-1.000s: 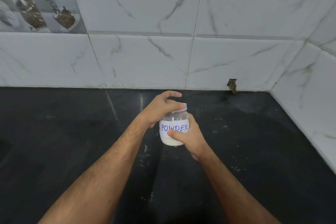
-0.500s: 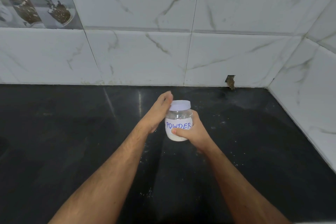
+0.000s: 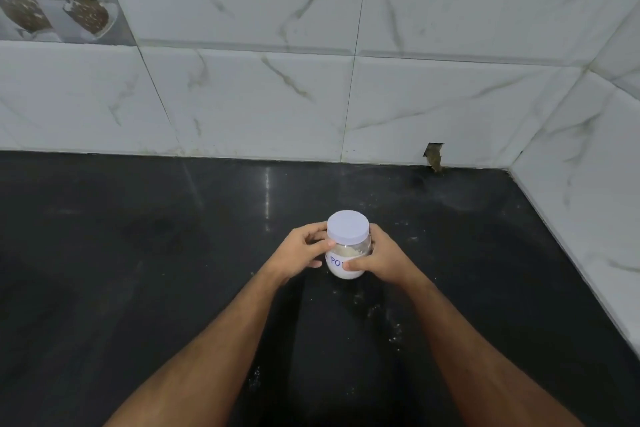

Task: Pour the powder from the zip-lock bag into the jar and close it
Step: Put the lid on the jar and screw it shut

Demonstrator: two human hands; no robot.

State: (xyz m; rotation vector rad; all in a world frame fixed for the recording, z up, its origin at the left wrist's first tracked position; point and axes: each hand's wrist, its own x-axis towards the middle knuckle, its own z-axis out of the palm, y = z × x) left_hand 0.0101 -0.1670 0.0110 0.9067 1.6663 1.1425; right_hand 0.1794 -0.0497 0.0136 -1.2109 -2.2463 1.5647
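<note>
Your 2 hands, left hand (image 3: 300,251) and right hand (image 3: 384,257), curl their fingers around the jar (image 3: 347,255) standing on the counter (image 3: 138,270); steady its base, then check the lid (image 3: 347,226) sits level and tight.

Soft, even light; glare streak on countertop (image 3: 266,198); wide-angle edge bending.

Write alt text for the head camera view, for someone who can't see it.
Both hands, left hand and right hand, grip a clear jar of white powder, white lid on, over a black countertop speckled with spilled powder.
</note>
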